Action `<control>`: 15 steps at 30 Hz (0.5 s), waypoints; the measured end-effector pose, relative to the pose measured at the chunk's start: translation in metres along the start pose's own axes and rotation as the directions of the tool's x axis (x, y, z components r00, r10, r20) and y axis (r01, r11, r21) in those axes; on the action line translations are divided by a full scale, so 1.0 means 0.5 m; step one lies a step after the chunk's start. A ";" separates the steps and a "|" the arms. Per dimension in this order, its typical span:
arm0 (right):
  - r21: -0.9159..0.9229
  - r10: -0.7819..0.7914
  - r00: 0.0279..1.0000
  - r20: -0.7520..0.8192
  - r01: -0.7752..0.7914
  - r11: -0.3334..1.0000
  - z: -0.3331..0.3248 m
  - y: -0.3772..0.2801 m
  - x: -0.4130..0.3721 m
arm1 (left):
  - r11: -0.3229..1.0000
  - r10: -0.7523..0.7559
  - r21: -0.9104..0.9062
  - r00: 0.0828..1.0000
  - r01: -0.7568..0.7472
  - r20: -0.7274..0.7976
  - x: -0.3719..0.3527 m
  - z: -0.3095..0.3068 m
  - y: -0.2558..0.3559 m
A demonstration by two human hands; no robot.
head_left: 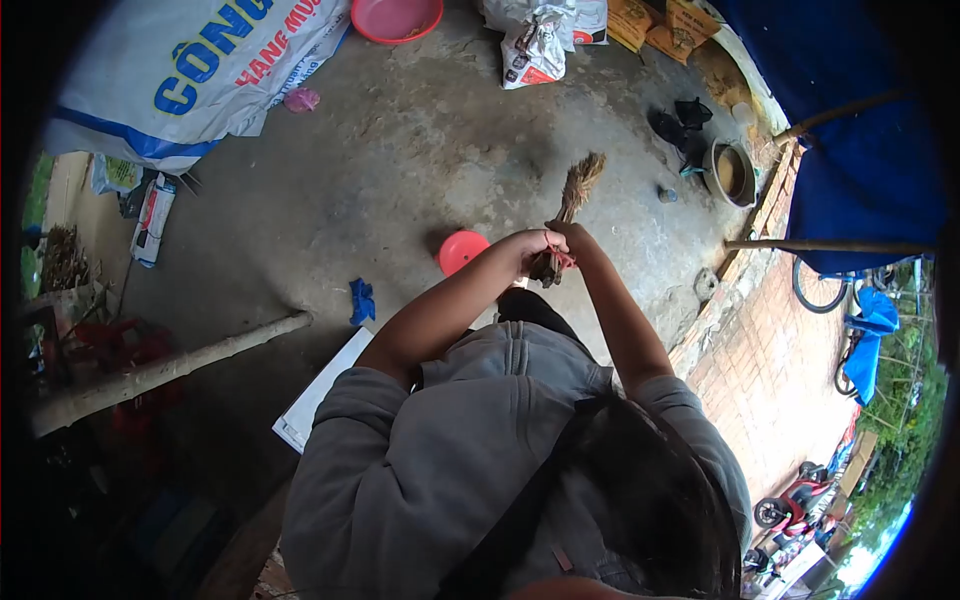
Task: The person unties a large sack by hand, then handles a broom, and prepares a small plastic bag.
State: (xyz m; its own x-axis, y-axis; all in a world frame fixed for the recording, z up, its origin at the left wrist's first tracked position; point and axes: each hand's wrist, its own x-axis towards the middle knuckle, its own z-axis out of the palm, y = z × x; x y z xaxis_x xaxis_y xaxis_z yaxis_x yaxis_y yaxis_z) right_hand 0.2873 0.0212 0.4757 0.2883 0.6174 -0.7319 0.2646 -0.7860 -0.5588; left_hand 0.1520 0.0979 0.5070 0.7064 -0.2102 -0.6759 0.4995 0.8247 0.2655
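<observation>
A bundle of dry, straw-coloured stalks (580, 185) is held in front of my body, its frayed end pointing away from me. My left hand (540, 243) is closed round its lower part. My right hand (572, 234) is closed beside it, close against the left, and the hands partly hide the bundle. Red string (562, 258) shows at the hands and the bundle's darker near end; how far it wraps round cannot be made out. A red plastic stool (463, 252) stands just left of my hands.
A grey basin (731, 172) and black bags (690, 120) lie at right. A pink basin (396, 18) and white sacks (535, 45) are at the back. A pole (180, 368) juts in from the left. A blue cloth (362, 301) lies on the concrete floor (330, 190).
</observation>
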 end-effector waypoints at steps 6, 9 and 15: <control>0.880 -0.128 0.934 0.334 -0.260 0.398 0.029 0.162 0.250 | 0.985 0.010 -0.172 0.995 0.007 0.095 0.180 -0.062 0.058; 0.605 -0.169 0.816 0.552 -0.253 0.755 0.056 0.136 0.305 | 0.950 -0.001 -0.310 0.994 -0.032 -0.107 0.104 -0.060 0.074; 0.533 0.061 0.824 0.563 -0.419 0.735 0.189 -0.072 0.297 | 0.818 0.241 -0.329 0.800 -0.472 -0.549 0.040 -0.131 0.005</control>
State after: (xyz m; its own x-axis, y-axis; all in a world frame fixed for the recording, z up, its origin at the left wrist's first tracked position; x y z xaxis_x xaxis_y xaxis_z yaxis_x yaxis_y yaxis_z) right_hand 0.2333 0.1383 0.3504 -0.2647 0.4422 -0.8570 -0.4163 -0.8540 -0.3121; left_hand 0.1345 0.1301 0.4492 0.4104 0.3190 -0.8543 -0.0905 0.9464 0.3099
